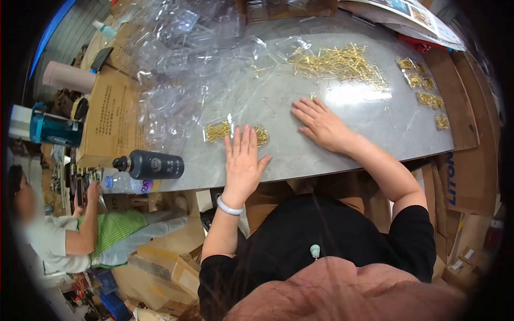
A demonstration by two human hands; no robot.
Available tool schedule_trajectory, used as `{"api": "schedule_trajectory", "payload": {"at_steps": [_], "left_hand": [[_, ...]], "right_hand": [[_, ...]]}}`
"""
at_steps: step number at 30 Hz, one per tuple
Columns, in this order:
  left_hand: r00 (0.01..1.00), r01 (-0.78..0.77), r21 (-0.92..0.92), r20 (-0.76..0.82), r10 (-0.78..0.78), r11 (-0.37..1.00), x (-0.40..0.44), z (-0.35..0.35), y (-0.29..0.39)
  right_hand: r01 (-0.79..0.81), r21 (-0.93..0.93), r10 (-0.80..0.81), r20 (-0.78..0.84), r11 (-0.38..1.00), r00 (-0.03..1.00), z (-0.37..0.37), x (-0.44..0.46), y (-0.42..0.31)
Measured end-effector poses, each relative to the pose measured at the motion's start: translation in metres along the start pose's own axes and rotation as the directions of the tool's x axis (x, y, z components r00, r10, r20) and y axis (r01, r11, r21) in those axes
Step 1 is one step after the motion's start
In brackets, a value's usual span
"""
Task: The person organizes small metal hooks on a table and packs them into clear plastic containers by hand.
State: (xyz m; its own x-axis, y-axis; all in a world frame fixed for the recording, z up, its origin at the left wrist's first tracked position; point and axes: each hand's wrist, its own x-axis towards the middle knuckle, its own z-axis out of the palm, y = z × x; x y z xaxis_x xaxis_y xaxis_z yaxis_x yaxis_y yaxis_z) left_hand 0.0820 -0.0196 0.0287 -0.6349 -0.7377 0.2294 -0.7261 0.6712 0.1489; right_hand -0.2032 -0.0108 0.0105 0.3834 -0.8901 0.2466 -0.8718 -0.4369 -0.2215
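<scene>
My left hand [243, 167], with a pale bangle at the wrist, lies palm down with fingers stretched, its fingertips over a clear pack of gold metal pieces [218, 131]. Part of that pack is hidden under the fingers. Flat on the grey table [289, 155], my right hand [323, 125] has its fingers spread and holds nothing. A few gold pieces [312, 96] touch or lie just beyond its fingertips. Farther back is a large loose pile of gold hook-like pieces [342, 63]. Single thin hooks [390, 116] lie apart from it.
Clear plastic packaging [176, 69] heaps at the left. A dark bottle [156, 165] and a clear bottle [126, 183] lie at the near left edge. Filled packs [430, 100] line the right edge. Papers [412, 18] sit back right. A person [80, 230] in a green apron holds a phone.
</scene>
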Motion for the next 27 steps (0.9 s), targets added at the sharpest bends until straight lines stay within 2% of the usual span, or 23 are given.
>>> {"api": "schedule_trajectory", "payload": {"at_steps": [4, 7, 9, 11, 14, 17, 18, 20, 21, 22, 23, 24, 25, 26, 27], "left_hand": [[0.999, -0.04, -0.01, -0.004, 0.04, 0.999, 0.009, -0.012, 0.011], [0.99, -0.137, -0.107, -0.035, 0.133, 0.985, 0.03, -0.008, 0.029], [0.984, -0.178, -0.21, -0.052, 0.171, 0.961, 0.047, -0.003, 0.041], [0.983, -0.183, -0.331, -0.058, 0.173, 0.926, 0.073, 0.011, 0.048], [1.0, -0.015, -0.487, 0.007, 0.021, 0.873, 0.128, 0.039, 0.047], [0.952, 0.304, -0.42, 0.165, -0.257, 0.855, 0.188, 0.049, 0.044], [0.939, 0.343, -0.365, 0.1, -0.329, 0.866, 0.201, 0.051, 0.045], [0.892, 0.43, -0.26, -0.029, -0.452, 0.865, 0.217, 0.056, 0.05], [0.887, 0.44, -0.234, -0.034, -0.46, 0.867, 0.223, 0.059, 0.05], [0.882, 0.452, -0.21, -0.039, -0.47, 0.867, 0.227, 0.062, 0.05], [0.875, 0.467, -0.186, -0.042, -0.481, 0.865, 0.23, 0.067, 0.048], [0.869, 0.457, -0.442, 0.038, -0.493, 0.772, 0.231, 0.071, 0.043], [0.867, 0.433, -0.662, 0.118, -0.485, 0.612, 0.231, 0.074, 0.034], [0.869, 0.392, -0.829, 0.191, -0.456, 0.399, 0.23, 0.078, 0.027], [0.889, 0.334, -0.885, 0.181, -0.421, 0.324, 0.228, 0.072, 0.026]], "right_hand": [[-0.013, 0.093, 0.015, -0.018, 0.996, 1.0, -0.025, -0.032, 0.002], [-0.183, 0.296, 0.266, -0.27, 0.937, 0.925, -0.038, -0.035, 0.046], [-0.411, 0.268, 0.49, -0.461, 0.872, 0.74, -0.047, -0.028, 0.099], [-0.713, 0.109, 0.638, -0.555, 0.693, 0.535, -0.049, -0.024, 0.155], [-0.94, 0.014, 0.849, -0.436, 0.34, 0.301, -0.037, -0.01, 0.215], [-0.85, 0.171, 0.867, -0.078, 0.499, 0.493, -0.063, 0.0, 0.203], [-0.82, 0.143, 0.828, -0.195, 0.555, 0.526, -0.056, 0.003, 0.199], [-0.701, 0.411, 0.796, -0.12, 0.583, 0.593, -0.056, 0.004, 0.19], [-0.624, 0.535, 0.772, -0.089, 0.57, 0.629, -0.058, 0.004, 0.183], [-0.576, 0.562, 0.744, -0.107, 0.593, 0.66, -0.065, 0.006, 0.169], [-0.444, 0.733, 0.729, -0.102, 0.515, 0.677, -0.064, 0.005, 0.169], [-0.294, 0.866, 0.714, -0.099, 0.405, 0.693, -0.064, 0.006, 0.165], [-0.133, 0.954, 0.702, -0.099, 0.268, 0.705, -0.064, 0.005, 0.161], [-0.05, 0.993, 0.7, -0.04, 0.108, 0.713, -0.072, -0.001, 0.161], [-0.001, 1.0, 0.711, -0.02, 0.03, 0.703, -0.079, -0.002, 0.157]]}}
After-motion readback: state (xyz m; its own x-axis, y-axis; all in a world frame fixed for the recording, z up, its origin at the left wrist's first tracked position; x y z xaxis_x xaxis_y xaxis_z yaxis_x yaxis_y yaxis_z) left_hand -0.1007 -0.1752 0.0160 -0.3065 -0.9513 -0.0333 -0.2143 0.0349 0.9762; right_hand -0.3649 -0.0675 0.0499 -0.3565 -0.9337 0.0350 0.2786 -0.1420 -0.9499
